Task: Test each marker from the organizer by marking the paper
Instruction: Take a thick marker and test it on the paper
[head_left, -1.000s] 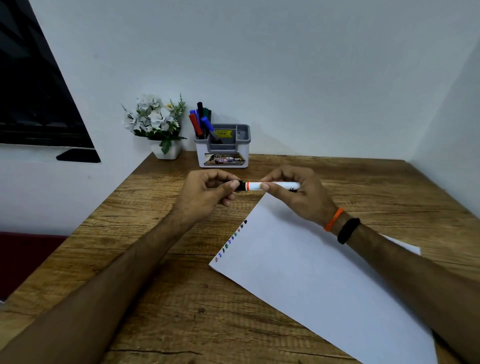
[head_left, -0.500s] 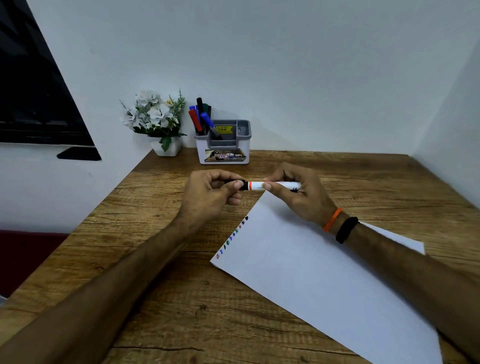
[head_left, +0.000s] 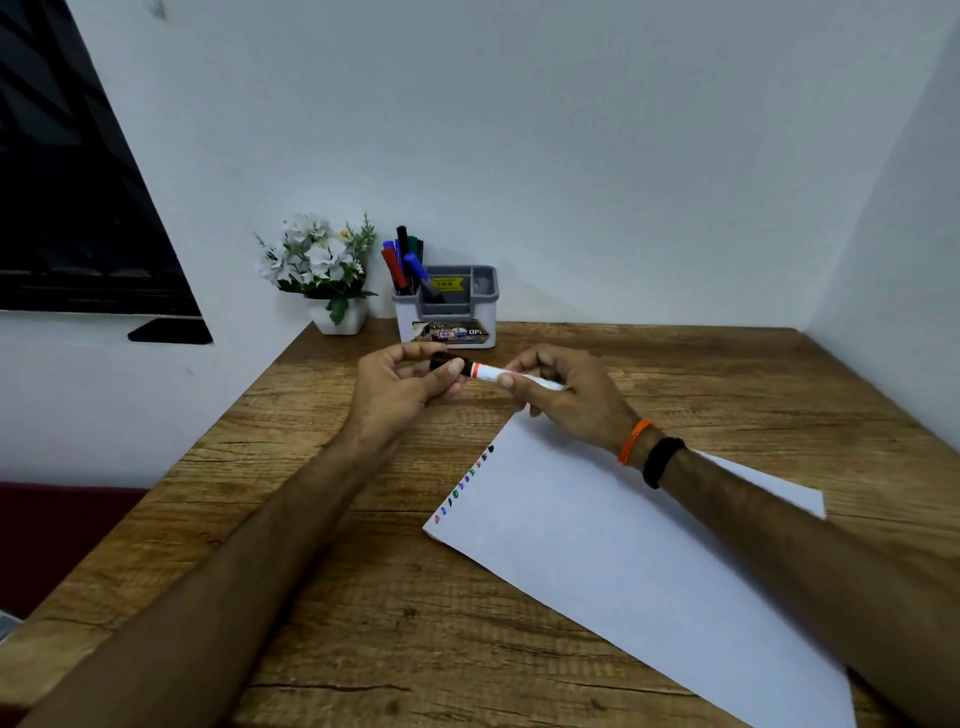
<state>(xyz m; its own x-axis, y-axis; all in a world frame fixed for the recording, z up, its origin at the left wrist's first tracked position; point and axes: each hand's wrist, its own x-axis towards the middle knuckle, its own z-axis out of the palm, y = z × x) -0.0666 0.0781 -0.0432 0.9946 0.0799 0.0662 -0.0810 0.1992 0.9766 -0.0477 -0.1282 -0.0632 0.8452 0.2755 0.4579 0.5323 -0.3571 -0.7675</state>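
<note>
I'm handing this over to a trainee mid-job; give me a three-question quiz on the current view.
1. True or false: the marker in hand rests on the paper.
2. Which hand grips the black cap? A left B right
3. Fill in: the organizer stands beside a potted ____.

Key: 1 false, held above the desk; 2 A, left hand, while the right hand holds the barrel; 3 plant.

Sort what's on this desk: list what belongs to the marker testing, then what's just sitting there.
Part of the job: marker held in left hand and right hand; paper; organizer with remaining markers.

Just sitting there: flower pot; wristbands.
</note>
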